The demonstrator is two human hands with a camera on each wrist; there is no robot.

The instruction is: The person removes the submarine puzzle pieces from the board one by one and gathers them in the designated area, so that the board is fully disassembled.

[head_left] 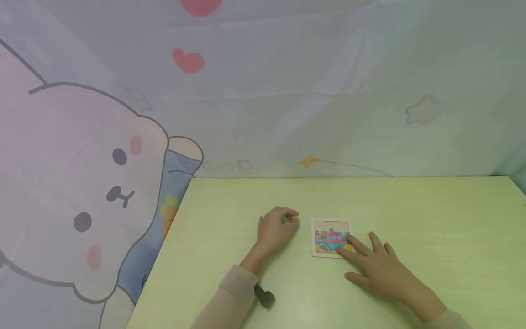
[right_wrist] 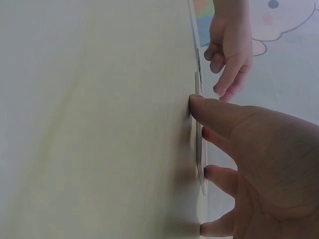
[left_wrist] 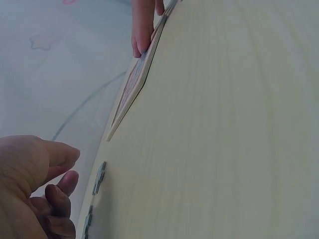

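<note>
A small square jigsaw puzzle board [head_left: 314, 246] with a pale frame lies on the table, its lower part filled with pink, teal and yellow pieces, its top strip bare. My right hand [head_left: 380, 273] is spread at the board's right side, with fingertips on the filled part. In the right wrist view, its thumb [right_wrist: 214, 110] is by the near edge of the board. To the left of the board, my left hand [head_left: 276, 230] is over some loose puzzle pieces [left_wrist: 99, 178], partly hidden beneath it in the head view. Its fingers are loosely bent and nothing shows between them.
The pale yellow-green table [head_left: 431, 219] ends at the back against a hanging cloth [head_left: 287, 91] printed with a bear, hearts and stars. A dark strap end [head_left: 265, 296] hangs at the left sleeve [head_left: 232, 292].
</note>
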